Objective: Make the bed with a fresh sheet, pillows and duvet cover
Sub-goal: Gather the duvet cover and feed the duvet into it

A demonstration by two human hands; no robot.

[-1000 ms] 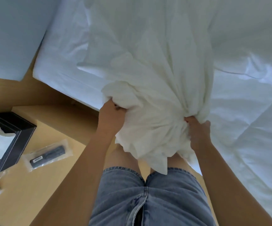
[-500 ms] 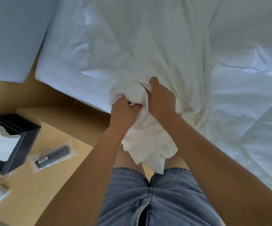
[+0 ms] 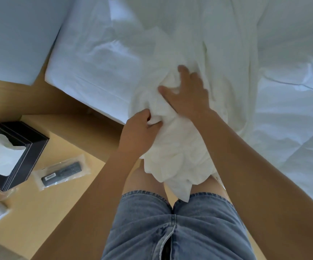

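Duvet cover (image 3: 180, 147) lay bunched at the near edge of the bed (image 3: 95, 72), loose end hanging over the person's knees; left hand (image 3: 140, 130) gripped a fold, fingers curled in; right hand (image 3: 187, 94) rested on the bunch just above, thumb and forefinger spread, unclenched; quilted duvet (image 3: 292, 128) to the right; bedside table (image 3: 58, 203) at left, with tissue box (image 3: 20, 152) and bagged remote (image 3: 62, 172).

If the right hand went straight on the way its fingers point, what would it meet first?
The right hand lies on the bunched white cover that the left hand grips. Straight on, it would first push into the cover's folds, probably the flat sheet after that; depth is unclear.
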